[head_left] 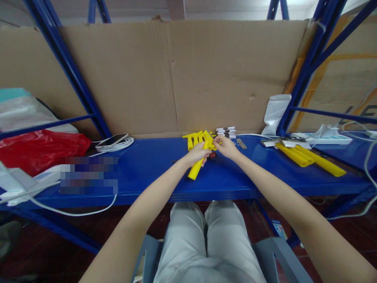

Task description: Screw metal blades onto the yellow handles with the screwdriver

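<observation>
Bench [153,173], left front: I get only pixel blocks [88,175] | yellow handle [195,172]: partly hidden by my left hand [198,155] | right hand [225,146]: hold too small to tell | screwdriver [212,155]: shaft partly covered | lettering [369,111]: cut off by my view's right edge

– Reaches how?
– Stretches left arm [153,192] and right arm [277,192] forward, both bare, slanting inward.
– And at the ends?
– Curls left hand [198,153] into a grip; holds right hand [226,146] just beside it, fingers bent, exact fingertip contact too small to tell.
</observation>
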Tool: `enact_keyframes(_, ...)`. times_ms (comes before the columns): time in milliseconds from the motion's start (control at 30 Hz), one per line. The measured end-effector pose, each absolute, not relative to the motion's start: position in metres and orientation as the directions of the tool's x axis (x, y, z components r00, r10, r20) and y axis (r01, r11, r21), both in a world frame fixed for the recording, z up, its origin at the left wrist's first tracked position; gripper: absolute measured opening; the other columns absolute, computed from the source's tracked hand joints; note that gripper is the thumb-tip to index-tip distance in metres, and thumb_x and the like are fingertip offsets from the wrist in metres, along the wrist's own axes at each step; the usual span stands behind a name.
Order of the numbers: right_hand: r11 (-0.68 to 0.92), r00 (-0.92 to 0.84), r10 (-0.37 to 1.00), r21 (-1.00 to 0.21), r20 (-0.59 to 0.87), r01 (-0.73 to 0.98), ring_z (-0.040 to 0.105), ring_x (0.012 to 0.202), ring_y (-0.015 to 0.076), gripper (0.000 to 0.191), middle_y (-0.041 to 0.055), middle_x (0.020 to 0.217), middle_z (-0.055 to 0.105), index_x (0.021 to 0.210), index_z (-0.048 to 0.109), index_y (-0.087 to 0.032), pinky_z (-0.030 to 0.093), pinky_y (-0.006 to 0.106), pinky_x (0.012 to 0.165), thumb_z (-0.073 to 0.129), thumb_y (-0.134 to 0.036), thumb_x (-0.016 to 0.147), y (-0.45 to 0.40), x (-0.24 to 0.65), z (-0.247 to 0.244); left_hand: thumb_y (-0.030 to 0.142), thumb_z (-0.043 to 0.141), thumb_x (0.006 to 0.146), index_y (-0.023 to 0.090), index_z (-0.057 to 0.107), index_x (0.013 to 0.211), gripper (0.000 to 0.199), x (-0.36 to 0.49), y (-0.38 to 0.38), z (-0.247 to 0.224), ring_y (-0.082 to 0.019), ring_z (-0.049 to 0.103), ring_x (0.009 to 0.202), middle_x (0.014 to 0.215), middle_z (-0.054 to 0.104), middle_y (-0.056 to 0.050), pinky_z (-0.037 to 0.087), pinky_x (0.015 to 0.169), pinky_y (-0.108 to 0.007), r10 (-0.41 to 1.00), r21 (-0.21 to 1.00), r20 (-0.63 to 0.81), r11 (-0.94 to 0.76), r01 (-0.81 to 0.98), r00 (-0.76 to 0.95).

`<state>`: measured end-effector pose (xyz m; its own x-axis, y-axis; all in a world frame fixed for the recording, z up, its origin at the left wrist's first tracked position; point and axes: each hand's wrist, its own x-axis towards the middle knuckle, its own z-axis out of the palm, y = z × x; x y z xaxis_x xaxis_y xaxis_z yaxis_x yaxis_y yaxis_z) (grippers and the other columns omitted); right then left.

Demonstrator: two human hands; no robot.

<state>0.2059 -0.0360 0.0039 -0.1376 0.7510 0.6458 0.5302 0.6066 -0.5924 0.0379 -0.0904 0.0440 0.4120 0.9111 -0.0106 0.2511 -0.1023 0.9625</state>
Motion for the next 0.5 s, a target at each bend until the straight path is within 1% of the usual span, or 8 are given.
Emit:
enact_keyframes(167,0.598,-0.154,0.763,-0.594,0.628,0.538,0.06,0.071,0.0161,0.006,0.0026,0.076,0.063,0.077,0.051,-0.021,0.05,0.029,0.068,0.053,-0.026,0.079,-0.036,0.204,0.003,0.004,0.048,0.081,0.02,0.046,0.092,0.02,0.037,-0.086,0.043,-0.007,0.042,0.032,0.045,0.04,0.012,0.036,0.036,-0.016,0.911,0.963,-0.014,-0.099,0.251,0.413)
enact_keyframes(267,0.523,-0.102,0.795,-0.589,0.598,0.616,0.061,0.072,0.017,0.005,0.0046,0.08,0.065,0.08,0.054,-0.02,0.05,0.03,0.07,0.05,-0.023,0.081,-0.034,0.211,0.008,0.004,0.048,0.079,0.02,0.046,0.091,0.02,0.034,-0.081,0.04,-0.007,0.04,0.031,0.045,0.039,0.012,0.036,0.036,-0.016,0.923,0.969,-0.001,-0.095,0.23,0.385)
enact_keyframes(300,0.468,-0.062,0.811,-0.583,0.581,0.664,0.062,0.073,0.0174,0.006,0.0055,0.081,0.067,0.081,0.056,-0.02,0.05,0.03,0.071,0.05,-0.022,0.081,-0.033,0.216,0.011,0.004,0.049,0.079,0.02,0.047,0.091,0.02,0.033,-0.079,0.039,-0.006,0.04,0.031,0.044,0.039,0.012,0.036,0.036,-0.016,0.929,0.971,0.005,-0.092,0.219,0.371)
enact_keyframes(367,0.298,0.043,0.849,-0.544,0.527,0.785,0.064,0.077,0.0188,0.009,0.0073,0.083,0.069,0.085,0.059,-0.019,0.05,0.029,0.073,0.05,-0.019,0.082,-0.031,0.233,0.015,0.006,0.051,0.078,0.02,0.047,0.091,0.02,0.031,-0.077,0.036,-0.006,0.039,0.031,0.045,0.039,0.012,0.036,0.036,-0.017,0.937,0.977,0.006,-0.081,0.2,0.349)
enact_keyframes(433,0.085,0.14,0.876,-0.433,0.462,0.898,0.067,0.086,0.0224,0.012,0.0099,0.086,0.071,0.086,0.063,-0.018,0.049,0.03,0.077,0.052,-0.017,0.081,-0.03,0.253,0.019,0.007,0.052,0.077,0.02,0.047,0.09,0.019,0.029,-0.075,0.035,-0.007,0.039,0.031,0.045,0.039,0.012,0.035,0.036,-0.017,0.938,0.98,-0.002,-0.068,0.188,0.347)
enact_keyframes(500,-0.086,0.199,0.915,-0.313,0.351,0.946,0.068,0.093,0.0254,0.013,0.013,0.09,0.072,0.085,0.067,-0.017,0.049,0.031,0.078,0.055,-0.017,0.081,-0.03,0.272,0.019,0.007,0.052,0.077,0.021,0.046,0.087,0.018,0.028,-0.072,0.035,-0.007,0.039,0.031,0.046,0.04,0.011,0.034,0.036,-0.017,0.933,0.981,0.001,-0.07,0.18,0.36)
